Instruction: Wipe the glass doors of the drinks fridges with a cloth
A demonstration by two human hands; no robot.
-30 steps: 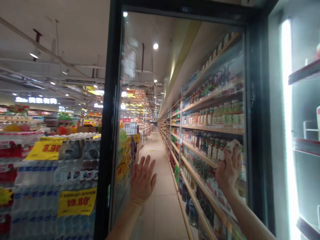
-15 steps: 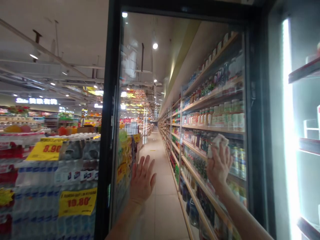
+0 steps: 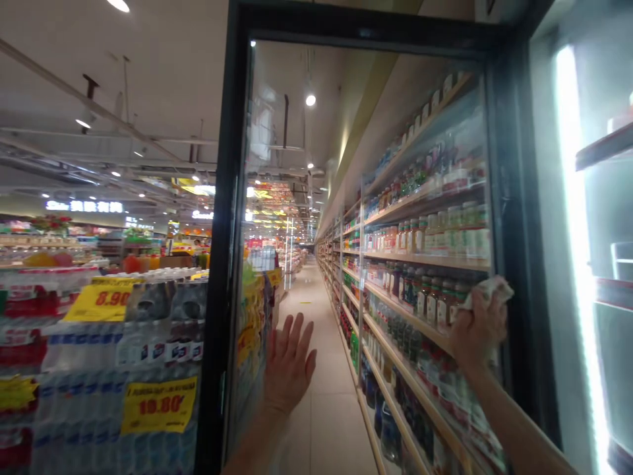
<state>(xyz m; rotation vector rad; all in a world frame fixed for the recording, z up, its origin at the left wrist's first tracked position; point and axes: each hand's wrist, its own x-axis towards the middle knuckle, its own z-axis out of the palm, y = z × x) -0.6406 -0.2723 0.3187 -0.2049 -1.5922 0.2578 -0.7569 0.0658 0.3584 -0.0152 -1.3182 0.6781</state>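
We're facing a glass door [image 3: 370, 31], its black frame [image 3: 230, 198] boxing in the middle of our view. Just past three o'clock, our right hand [image 3: 477, 333] is gripping a crumpled whitish cloth [image 3: 494, 290] (fingers bunching it up), and that cloth is lying at the door's right edge, overlapping the frame. Near six o'clock, our left hand [image 3: 289, 363] is holding nothing, its fingers spreading upward in front of the door; whether it's touching, we can't tell. Behind the glass, around four, bottles [image 3: 430, 297] are lining pale shelves [image 3: 425, 258]. Over at eight, drink packs [image 3: 89, 396] are standing stacked, yellow price signs [image 3: 158, 404] showing, while a strip light [image 3: 577, 185] is glowing towards three.
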